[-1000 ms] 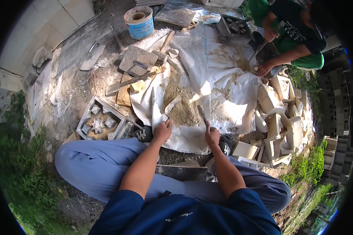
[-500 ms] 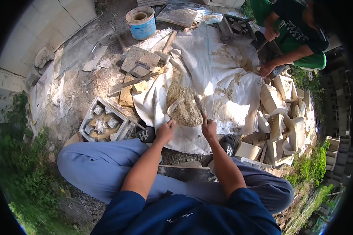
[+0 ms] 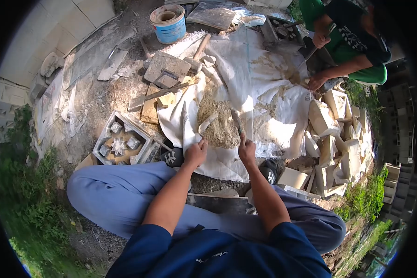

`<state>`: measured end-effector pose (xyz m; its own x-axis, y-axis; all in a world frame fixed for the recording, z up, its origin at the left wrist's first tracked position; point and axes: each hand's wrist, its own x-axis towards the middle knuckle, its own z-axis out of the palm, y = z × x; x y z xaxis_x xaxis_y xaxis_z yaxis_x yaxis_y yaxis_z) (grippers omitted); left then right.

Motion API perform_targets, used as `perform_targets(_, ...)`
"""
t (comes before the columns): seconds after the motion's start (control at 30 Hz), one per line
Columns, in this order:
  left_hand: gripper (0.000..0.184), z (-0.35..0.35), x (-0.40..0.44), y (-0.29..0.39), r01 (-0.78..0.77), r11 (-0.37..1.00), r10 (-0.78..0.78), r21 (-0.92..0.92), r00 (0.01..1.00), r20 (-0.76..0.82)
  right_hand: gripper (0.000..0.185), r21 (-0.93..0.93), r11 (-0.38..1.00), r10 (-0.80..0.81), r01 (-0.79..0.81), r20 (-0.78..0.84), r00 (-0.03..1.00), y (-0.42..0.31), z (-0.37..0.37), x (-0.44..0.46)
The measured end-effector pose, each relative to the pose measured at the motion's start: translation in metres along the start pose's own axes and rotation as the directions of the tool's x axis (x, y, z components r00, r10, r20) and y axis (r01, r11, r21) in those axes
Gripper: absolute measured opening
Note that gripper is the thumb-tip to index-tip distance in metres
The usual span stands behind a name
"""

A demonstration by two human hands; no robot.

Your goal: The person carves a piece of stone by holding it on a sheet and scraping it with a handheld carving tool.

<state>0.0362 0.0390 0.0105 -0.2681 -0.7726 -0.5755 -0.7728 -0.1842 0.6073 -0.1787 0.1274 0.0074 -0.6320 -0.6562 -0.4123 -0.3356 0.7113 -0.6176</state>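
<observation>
My left hand (image 3: 196, 154) is closed at the near left side of a heap of sandy mix (image 3: 222, 127). A pale curved piece (image 3: 207, 123) stands up from its fingers over the heap; it looks held. My right hand (image 3: 247, 150) is wrapped round the handle of a trowel (image 3: 236, 121), whose dark narrow blade points away along the heap's right edge. Under the heap lies a white sheet (image 3: 222, 164). Left of it sits an octagonal mould (image 3: 100, 150) with a star and small blocks inside.
A co-worker (image 3: 347, 41) holds a tool at the upper right. Pale broken blocks (image 3: 324, 118) are piled at the right. Beyond the heap lie a float (image 3: 167, 69), a hammer (image 3: 200, 48) and a blue bucket (image 3: 170, 33).
The whole view has shifted slightly. My right hand has moved a little to the left with the trowel, against the heap's edge. Both hands keep their hold.
</observation>
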Motion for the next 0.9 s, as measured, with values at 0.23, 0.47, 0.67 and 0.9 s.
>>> perform_targets(0.23, 0.051, -0.01, -0.009, 0.016, 0.006, 0.999, -0.004, -0.039, 0.999, 0.035, 0.073, -0.116, 0.993, 0.009, -0.007, 0.013, 1.0, 0.025, 0.008, -0.005)
perform_targets(0.47, 0.049, 0.013, 0.018, -0.02, -0.015, 1.0, 0.015, -0.008, 1.0, 0.005, 0.082, 0.132, 0.991, -0.009, 0.021, -0.095, 0.995, 0.018, 0.001, 0.006)
perform_targets(0.67, 0.056, -0.007, -0.005, 0.011, -0.01, 0.999, 0.01, -0.043, 1.0, 0.004, 0.076, -0.119, 0.989, 0.083, -0.083, -0.005, 0.997, 0.035, 0.008, 0.02)
perform_targets(0.9, 0.056, -0.003, 0.001, 0.008, 0.021, 1.0, -0.021, -0.004, 1.0, 0.003, 0.076, -0.003, 0.999, 0.041, -0.041, 0.004, 0.999, 0.01, -0.006, 0.008)
